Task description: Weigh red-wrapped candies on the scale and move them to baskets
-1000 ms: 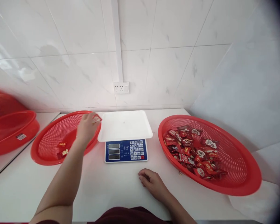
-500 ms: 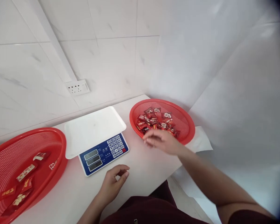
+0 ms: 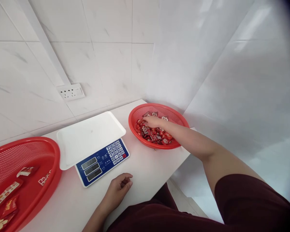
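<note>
My right hand [image 3: 151, 121] reaches into the right red basket [image 3: 135, 137], its fingers down among small red wrapped snack packets [image 3: 157, 135]. The fingertips are lost among the wrappers, so I cannot see whether they grip one. My left hand [image 3: 119, 189] rests near the front of the white table, fingers loosely bent, thumb apart, nothing in it. Just beyond it lies the blue keypad panel of a digital scale [image 3: 102, 161]. The scale's white weighing pan [image 3: 91, 131] has nothing on it.
On the left stands a larger red basket [image 3: 56, 161] holding several wrapped packets [image 3: 8, 193]. A tiled wall with a power socket [image 3: 71, 92] runs behind the table [image 3: 140, 174]. Pale sheeting [image 3: 227, 112] hangs at the right.
My right hand has moved forward and down from the near rim of the right basket into the packets. My left hand has barely moved. The view has shifted slightly right.
</note>
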`<action>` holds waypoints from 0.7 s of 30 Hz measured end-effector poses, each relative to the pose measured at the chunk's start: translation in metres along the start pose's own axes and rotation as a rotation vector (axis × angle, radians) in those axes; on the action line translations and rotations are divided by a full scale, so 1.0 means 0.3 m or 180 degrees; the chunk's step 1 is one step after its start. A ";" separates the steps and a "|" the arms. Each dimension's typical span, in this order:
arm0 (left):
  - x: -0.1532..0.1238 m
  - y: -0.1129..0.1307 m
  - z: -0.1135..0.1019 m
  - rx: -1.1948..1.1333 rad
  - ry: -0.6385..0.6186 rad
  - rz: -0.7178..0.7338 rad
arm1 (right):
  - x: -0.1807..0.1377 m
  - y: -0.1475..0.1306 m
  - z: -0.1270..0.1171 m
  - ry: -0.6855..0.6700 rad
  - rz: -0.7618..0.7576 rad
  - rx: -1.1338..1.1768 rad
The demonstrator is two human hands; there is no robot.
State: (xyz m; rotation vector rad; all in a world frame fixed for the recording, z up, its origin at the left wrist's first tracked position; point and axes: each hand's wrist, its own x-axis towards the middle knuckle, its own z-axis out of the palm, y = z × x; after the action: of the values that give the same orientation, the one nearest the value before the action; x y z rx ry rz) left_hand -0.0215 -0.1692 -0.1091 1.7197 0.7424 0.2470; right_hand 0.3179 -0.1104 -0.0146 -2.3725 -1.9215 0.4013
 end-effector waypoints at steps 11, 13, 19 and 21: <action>0.001 -0.014 0.008 0.0079 -0.0001 0.0008 | -0.050 -0.045 -0.162 0.0307 0.0055 0.0562; 0.004 -0.021 0.008 0.0060 0.0008 0.0016 | -0.037 -0.108 -0.202 0.0417 -0.0310 0.1056; 0.002 -0.012 0.010 0.0099 0.0028 -0.0061 | 0.004 -0.098 -0.222 0.0086 -0.0591 0.0892; 0.001 -0.006 0.011 0.0125 0.0032 -0.0076 | -0.005 -0.055 -0.165 -0.0384 -0.0537 0.0420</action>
State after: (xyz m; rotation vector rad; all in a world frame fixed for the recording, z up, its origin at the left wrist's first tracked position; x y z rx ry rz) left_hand -0.0202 -0.1715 -0.1117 1.7468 0.7791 0.2261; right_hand 0.3137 -0.1025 0.0367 -2.1310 -2.0558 0.6496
